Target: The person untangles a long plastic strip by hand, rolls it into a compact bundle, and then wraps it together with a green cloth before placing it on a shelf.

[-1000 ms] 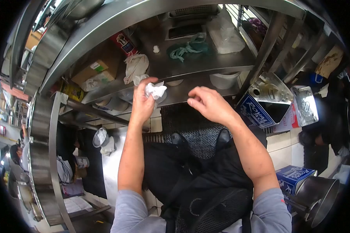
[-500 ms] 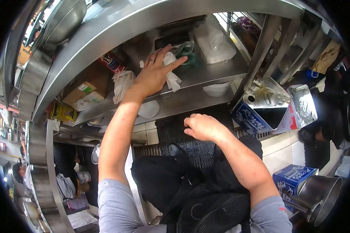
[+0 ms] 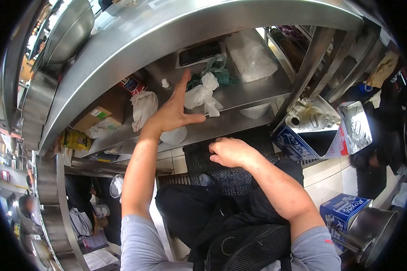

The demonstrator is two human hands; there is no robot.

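Observation:
My left hand [image 3: 172,110] is spread flat and empty over the front of a steel shelf [image 3: 253,90], fingers apart. Just to its right lies a crumpled white tissue [image 3: 202,95] on the shelf, apart from the fingers. Behind the tissue is a green cloth [image 3: 217,72] and a dark phone [image 3: 199,53]. My right hand [image 3: 230,151] hangs lower, in front of the shelf edge, fingers loosely curled with nothing in them. My dark trousers and shoes show below.
On the shelf are a clear plastic bag [image 3: 251,56], a grey rag [image 3: 143,107], a cardboard box [image 3: 98,118] and a red packet [image 3: 131,84]. White bowls [image 3: 172,135] sit on the lower shelf. Blue-and-white oil tins [image 3: 303,131] stand right, a steel pot [image 3: 375,230] bottom right.
My left hand carried the white tissue up from chest height onto the shelf, let it go, and has drawn back slightly left. My right hand sank lower and closed loosely.

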